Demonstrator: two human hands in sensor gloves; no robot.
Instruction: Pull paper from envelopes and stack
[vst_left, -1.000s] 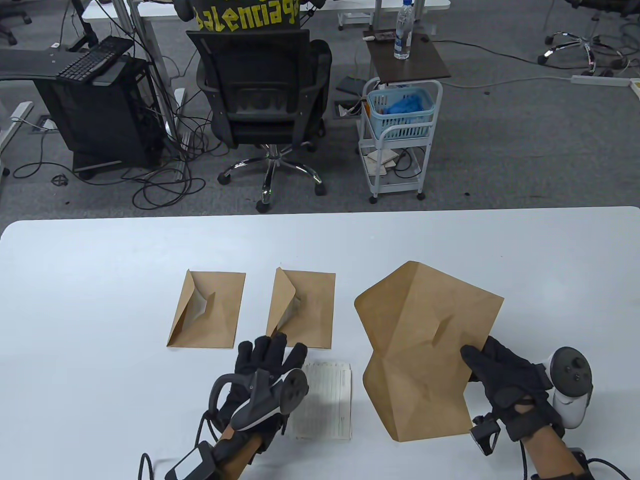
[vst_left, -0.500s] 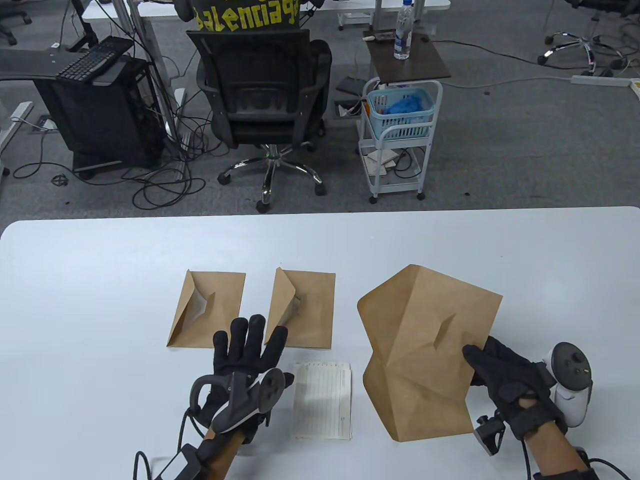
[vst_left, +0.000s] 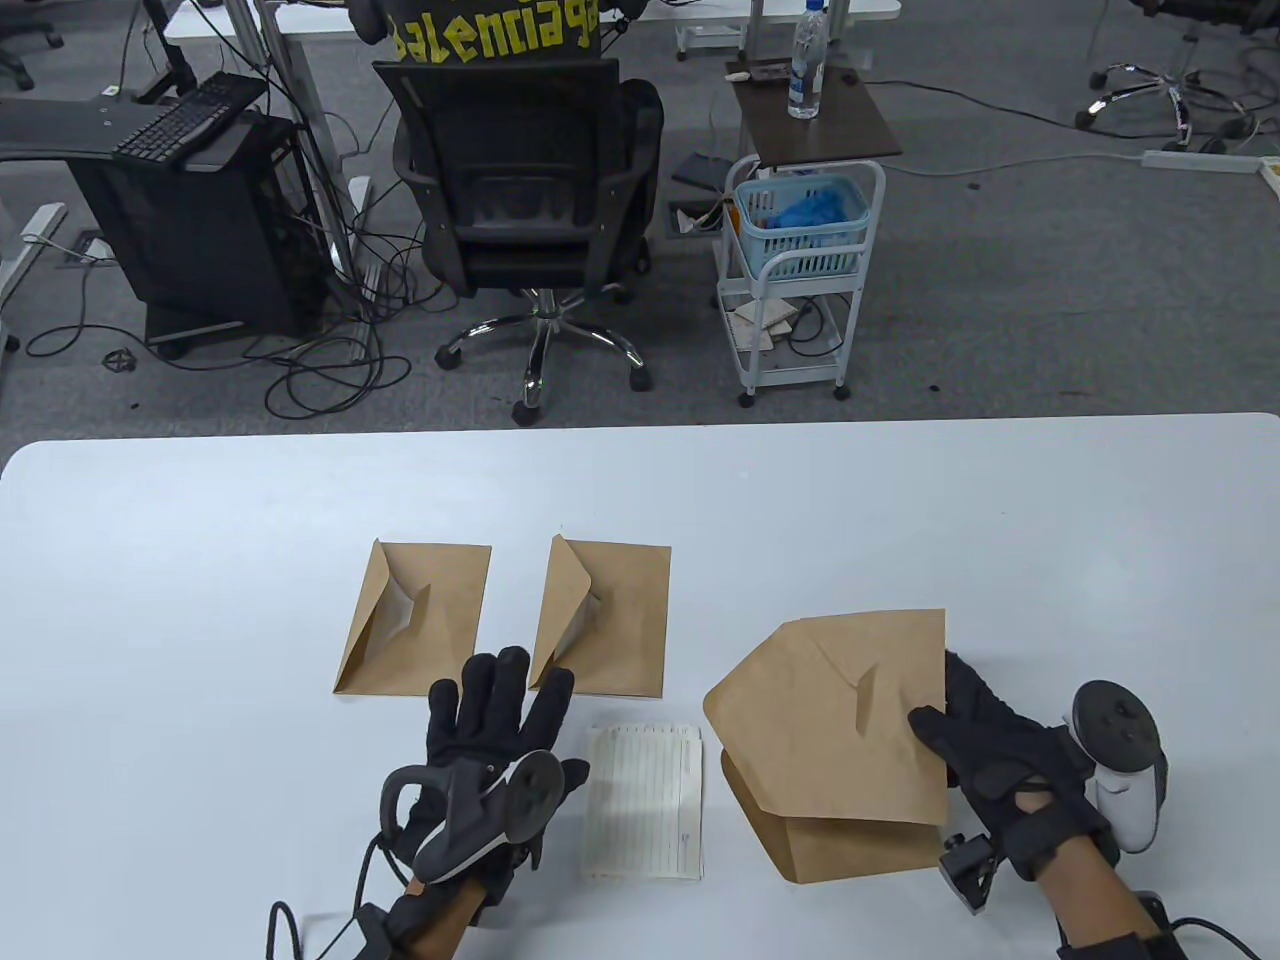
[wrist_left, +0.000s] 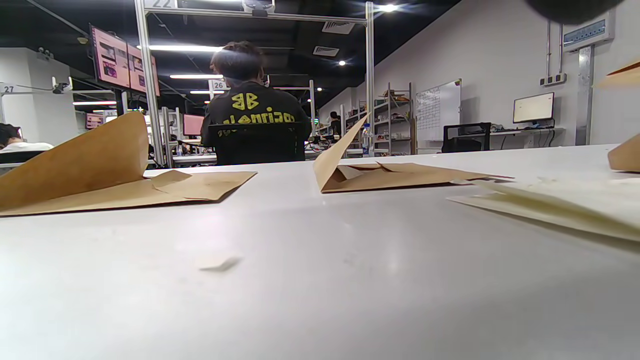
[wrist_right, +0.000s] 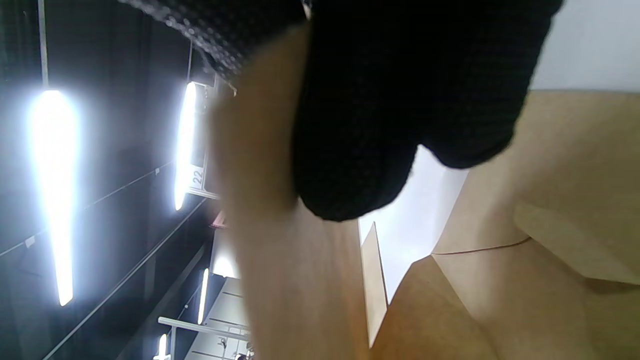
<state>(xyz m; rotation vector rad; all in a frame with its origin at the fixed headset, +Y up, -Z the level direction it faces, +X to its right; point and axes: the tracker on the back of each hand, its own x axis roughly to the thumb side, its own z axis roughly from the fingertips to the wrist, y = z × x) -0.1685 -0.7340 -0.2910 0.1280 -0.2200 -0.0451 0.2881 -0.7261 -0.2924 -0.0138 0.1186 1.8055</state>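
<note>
My right hand (vst_left: 985, 745) grips the right edge of a large brown envelope (vst_left: 830, 740), held low over the table with its open flap hanging down toward me; the envelope fills the right wrist view (wrist_right: 550, 280). My left hand (vst_left: 495, 715) lies flat on the table with fingers spread, holding nothing, its fingertips just below two smaller brown envelopes (vst_left: 415, 620) (vst_left: 605, 620). Both have raised flaps, as the left wrist view shows (wrist_left: 125, 180) (wrist_left: 390, 172). A lined sheet of paper (vst_left: 645, 800) lies flat between my hands, also seen in the left wrist view (wrist_left: 560, 202).
The white table (vst_left: 200, 560) stretches wide to the left and far side. Beyond its far edge stand an office chair (vst_left: 525, 190) and a small white cart (vst_left: 800, 270).
My right hand has tipped the large envelope down and toward me, so it now appears shorter and lower. My left hand slid left off the lined paper and now rests beside it.
</note>
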